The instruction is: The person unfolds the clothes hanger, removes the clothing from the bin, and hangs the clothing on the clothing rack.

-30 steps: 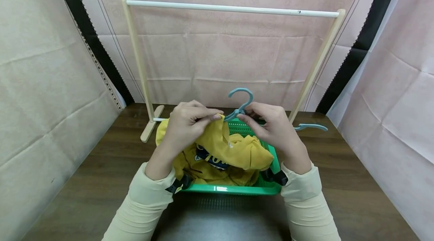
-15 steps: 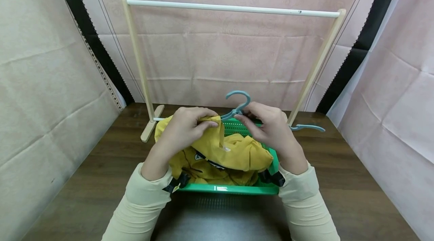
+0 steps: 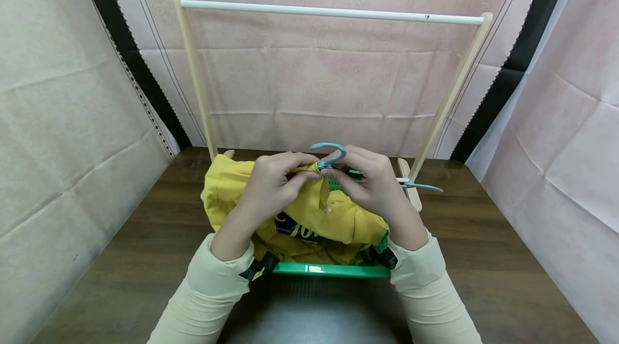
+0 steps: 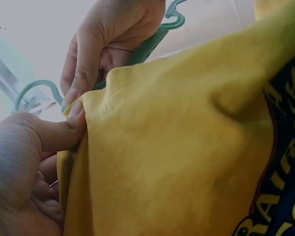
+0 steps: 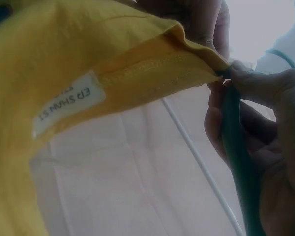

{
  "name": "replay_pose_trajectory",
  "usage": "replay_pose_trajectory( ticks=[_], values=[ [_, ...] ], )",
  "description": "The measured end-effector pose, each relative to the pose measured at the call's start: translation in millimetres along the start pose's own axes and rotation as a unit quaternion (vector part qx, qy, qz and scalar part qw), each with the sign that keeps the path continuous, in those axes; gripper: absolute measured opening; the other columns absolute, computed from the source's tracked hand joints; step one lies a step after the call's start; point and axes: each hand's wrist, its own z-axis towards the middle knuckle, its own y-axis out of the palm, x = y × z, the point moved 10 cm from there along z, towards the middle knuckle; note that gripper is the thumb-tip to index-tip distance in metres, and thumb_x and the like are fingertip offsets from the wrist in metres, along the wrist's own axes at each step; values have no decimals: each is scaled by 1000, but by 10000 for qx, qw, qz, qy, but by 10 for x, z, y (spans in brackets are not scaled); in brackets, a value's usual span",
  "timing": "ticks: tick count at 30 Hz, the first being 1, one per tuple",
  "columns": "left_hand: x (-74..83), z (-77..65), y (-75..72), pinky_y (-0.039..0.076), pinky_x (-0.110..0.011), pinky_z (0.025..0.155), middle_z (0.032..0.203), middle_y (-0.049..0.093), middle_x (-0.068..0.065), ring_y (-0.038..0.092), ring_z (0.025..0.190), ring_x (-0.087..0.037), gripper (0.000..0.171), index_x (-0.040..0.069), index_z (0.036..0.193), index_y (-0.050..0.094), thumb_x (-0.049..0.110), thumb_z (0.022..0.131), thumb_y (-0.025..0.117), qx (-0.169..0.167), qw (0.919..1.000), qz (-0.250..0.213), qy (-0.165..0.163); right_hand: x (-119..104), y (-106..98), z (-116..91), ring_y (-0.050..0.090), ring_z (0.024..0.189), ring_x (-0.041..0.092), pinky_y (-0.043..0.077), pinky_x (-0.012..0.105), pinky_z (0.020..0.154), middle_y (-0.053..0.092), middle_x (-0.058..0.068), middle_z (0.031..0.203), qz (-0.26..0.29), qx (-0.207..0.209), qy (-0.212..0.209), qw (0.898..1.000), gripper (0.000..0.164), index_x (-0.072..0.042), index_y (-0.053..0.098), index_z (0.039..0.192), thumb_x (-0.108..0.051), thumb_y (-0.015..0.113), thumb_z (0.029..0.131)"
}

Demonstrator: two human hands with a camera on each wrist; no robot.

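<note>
A yellow shirt [image 3: 338, 219] with a dark printed patch lies bunched over a green basket [image 3: 333, 270], part of it raised. My left hand [image 3: 275, 181] pinches the raised neckline between thumb and fingers. Just to its right, my right hand [image 3: 369, 178] grips a blue hanger [image 3: 333, 147] right below its hook. In the left wrist view, the neckline of the shirt [image 4: 152, 147] meets the base of the hook. One hanger arm is hidden inside the shirt; the other arm of the hanger [image 5: 238, 162] runs bare past my right palm. A white label [image 5: 69, 103] shows inside the collar.
A clothes rack with a white top bar [image 3: 329, 11] and pale wooden posts stands behind the basket. Its right foot [image 3: 410, 188] rests on the dark wooden table [image 3: 483, 258]. Pale cloth walls [image 3: 556, 145] enclose the back and sides.
The hanger has moved left and lower, its hook now close to my left fingers. My right hand has moved left with it. More of the shirt bulges out at the left.
</note>
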Motion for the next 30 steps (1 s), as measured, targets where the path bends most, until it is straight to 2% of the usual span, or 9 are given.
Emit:
replay_pose_trajectory(
  ticks=[5,9,14,18,23,26,30],
  values=[
    [-21,-2,8,43,-22,51,93,75,1,50,57,-3,15,8,104,78,15,91,77,-35,9999,102,-1,-3,-7,3,67,83,12,56,24,74,69,1,97,-123,-46,24,9999,25,-7,73,104,4,79,83],
    [-70,-9,-19,50,-23,58,98,77,-2,62,68,-5,19,7,106,79,16,90,78,20,9997,246,7,17,-24,-3,67,95,17,57,27,80,69,5,106,-159,-117,206,9996,30,-4,72,110,6,79,83],
    [-145,-14,-120,56,-27,68,100,77,-4,72,83,-11,23,6,109,79,15,88,80,239,9987,441,-79,-23,-88,0,67,104,21,57,32,86,70,9,114,-148,-100,140,9997,29,0,70,116,3,74,87],
    [-197,-14,-180,56,-28,68,99,77,-4,72,83,-12,24,6,110,79,16,89,79,315,9976,585,-166,-76,-99,4,67,104,22,57,32,86,70,11,113,87,-200,-68,9997,24,1,69,116,-9,69,94],
    [-265,-14,-258,56,-26,66,99,77,-3,72,85,-10,22,7,108,79,16,88,80,489,9977,355,-302,-67,3,-25,67,105,20,53,32,93,70,8,114,534,-750,-115,9957,28,-2,68,119,-18,70,96],
    [-288,-14,-297,55,-25,65,100,77,-2,72,84,-9,21,7,107,80,15,87,80,588,9974,219,-354,-20,90,-70,66,108,19,52,33,96,70,7,116,643,-1139,60,9914,32,-3,68,120,-18,74,93],
    [-291,-19,-318,53,-22,61,99,77,-2,71,79,-7,21,7,107,80,15,87,81,604,9972,198,-390,21,156,-119,65,111,21,51,33,98,69,7,119,695,-1398,285,9873,37,-4,68,121,-18,79,89]
  ],
)
